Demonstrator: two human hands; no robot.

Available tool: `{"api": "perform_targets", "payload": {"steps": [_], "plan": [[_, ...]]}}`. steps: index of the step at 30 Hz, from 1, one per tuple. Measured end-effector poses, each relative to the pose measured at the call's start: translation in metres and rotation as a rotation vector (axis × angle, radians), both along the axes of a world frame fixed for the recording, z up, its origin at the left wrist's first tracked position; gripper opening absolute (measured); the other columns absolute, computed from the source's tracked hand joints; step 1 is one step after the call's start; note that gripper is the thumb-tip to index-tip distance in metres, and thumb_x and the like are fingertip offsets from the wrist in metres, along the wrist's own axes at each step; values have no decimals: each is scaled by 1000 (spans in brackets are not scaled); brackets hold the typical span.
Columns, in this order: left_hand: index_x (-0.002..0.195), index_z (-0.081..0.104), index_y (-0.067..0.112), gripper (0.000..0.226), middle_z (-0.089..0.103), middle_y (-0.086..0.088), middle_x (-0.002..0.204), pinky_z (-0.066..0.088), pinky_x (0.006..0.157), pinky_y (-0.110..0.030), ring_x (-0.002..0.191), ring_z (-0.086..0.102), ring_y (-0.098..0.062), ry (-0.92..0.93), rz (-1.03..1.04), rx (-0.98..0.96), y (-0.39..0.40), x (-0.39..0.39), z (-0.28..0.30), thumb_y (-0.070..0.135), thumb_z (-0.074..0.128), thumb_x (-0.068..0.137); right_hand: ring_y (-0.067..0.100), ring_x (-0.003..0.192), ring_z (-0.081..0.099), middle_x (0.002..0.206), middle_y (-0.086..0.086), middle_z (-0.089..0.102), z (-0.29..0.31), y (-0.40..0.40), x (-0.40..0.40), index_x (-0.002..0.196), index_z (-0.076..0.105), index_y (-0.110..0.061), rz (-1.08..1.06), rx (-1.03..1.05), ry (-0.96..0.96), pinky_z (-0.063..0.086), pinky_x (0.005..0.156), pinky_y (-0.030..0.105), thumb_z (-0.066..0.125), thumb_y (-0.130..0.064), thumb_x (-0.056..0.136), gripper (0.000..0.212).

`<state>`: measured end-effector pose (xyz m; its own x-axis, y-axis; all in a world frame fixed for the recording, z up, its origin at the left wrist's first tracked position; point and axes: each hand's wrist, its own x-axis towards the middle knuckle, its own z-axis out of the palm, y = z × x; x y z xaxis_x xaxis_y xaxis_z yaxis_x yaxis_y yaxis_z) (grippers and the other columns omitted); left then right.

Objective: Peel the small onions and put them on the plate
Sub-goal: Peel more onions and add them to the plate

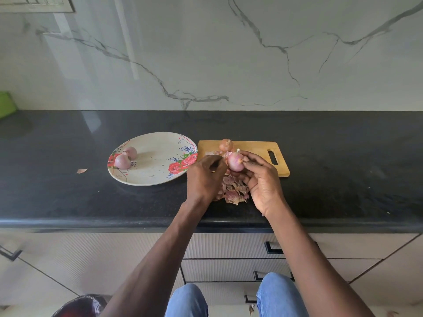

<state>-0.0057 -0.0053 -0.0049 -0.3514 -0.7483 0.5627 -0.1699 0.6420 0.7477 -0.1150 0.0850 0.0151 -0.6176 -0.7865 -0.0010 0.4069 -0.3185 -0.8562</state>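
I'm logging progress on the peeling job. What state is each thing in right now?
Onion in hand: mostly peeled, held above the skins.
Right hand: grips that onion.
Left hand: pinches at the onion's skin.
Two onions on plate: peeled, touching each other.
Plate: flat on the counter, holding two onions.
Onion on board: unpeeled.
Cutting board: flat beside the plate.
Skins: loose heap.

Counting around the plate (155, 143): two peeled onions (126, 157) on it, one onion (235, 164) held just right of it, one unpeeled onion (226, 144) behind that, one cutting board (254, 147), one skin pile (233, 191).
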Motion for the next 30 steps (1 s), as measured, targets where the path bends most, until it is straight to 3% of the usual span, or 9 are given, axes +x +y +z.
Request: {"api": "perform_targets", "payload": {"steps": [6, 10, 11, 14, 16, 17, 19, 24, 30], "plan": [[83, 75, 11, 17, 72, -1, 73, 54, 67, -43, 70, 67, -25, -7, 15, 126, -1, 0, 4, 15, 62, 94, 30, 89, 73, 105, 21, 72, 1, 4, -3, 120, 63, 0, 112, -42, -130, 62, 73, 33, 49, 0, 97, 27], [132, 66, 16, 40, 72, 5, 113, 50, 74, -14, 67, 58, 6, -7, 18, 103, -2, 0, 8, 6, 55, 95, 31, 87, 73, 104, 21, 73, -2, 4, -4, 118, 63, 2, 142, -43, -172, 62, 75, 34, 47, -4, 101, 25], [131, 67, 16, 40, 73, 5, 108, 48, 70, -14, 62, 55, 5, -9, 28, 88, -3, -1, 7, 5, 54, 95, 30, 86, 73, 102, 20, 73, -2, 3, -3, 117, 63, 2, 138, -47, -184, 61, 76, 34, 48, -6, 102, 23], [87, 74, 12, 28, 67, -9, 66, 39, 52, -32, 49, 47, -15, 8, 73, 49, -5, -3, 3, 21, 52, 102, 26, 87, 73, 101, 18, 73, -1, 3, -4, 117, 62, 1, 147, -73, -193, 60, 80, 34, 53, -16, 101, 25], [96, 72, 13, 28, 70, -7, 76, 46, 58, -37, 62, 60, -23, 24, 92, 52, -6, -2, 2, 20, 46, 106, 22, 82, 73, 95, 14, 75, -1, 3, -4, 115, 63, -2, 161, -54, -133, 60, 76, 30, 54, -13, 99, 21], [118, 70, 16, 28, 73, -4, 99, 53, 74, -36, 84, 68, -20, 33, 75, 44, -8, -2, 2, 10, 45, 105, 21, 81, 72, 94, 13, 75, -1, 2, -4, 117, 63, -2, 151, -38, -92, 60, 73, 28, 55, -9, 98, 22], [142, 57, 18, 48, 58, -1, 141, 46, 108, -30, 131, 53, -12, 34, -17, 64, -10, 1, 3, -1, 48, 98, 21, 78, 72, 94, 15, 74, -1, -2, -5, 116, 62, -1, 93, 3, -23, 58, 63, 26, 62, -4, 93, 24], [133, 63, 14, 39, 69, -3, 129, 51, 105, -44, 120, 65, -18, 345, -374, 506, -11, 9, 12, 10, 66, 94, 16, 69, 63, 87, 12, 71, 4, -10, -17, 99, 69, -4, 37, 81, 113, 46, 51, 22, 66, -16, 93, 13], [136, 57, 18, 57, 68, -9, 130, 47, 107, -45, 123, 64, -26, 168, -648, 665, -34, 17, 24, 6, 75, 84, 20, 56, 61, 77, 12, 67, 15, -27, -25, 95, 63, -9, 103, 162, 232, 42, 42, 25, 62, -24, 99, 15]]}}
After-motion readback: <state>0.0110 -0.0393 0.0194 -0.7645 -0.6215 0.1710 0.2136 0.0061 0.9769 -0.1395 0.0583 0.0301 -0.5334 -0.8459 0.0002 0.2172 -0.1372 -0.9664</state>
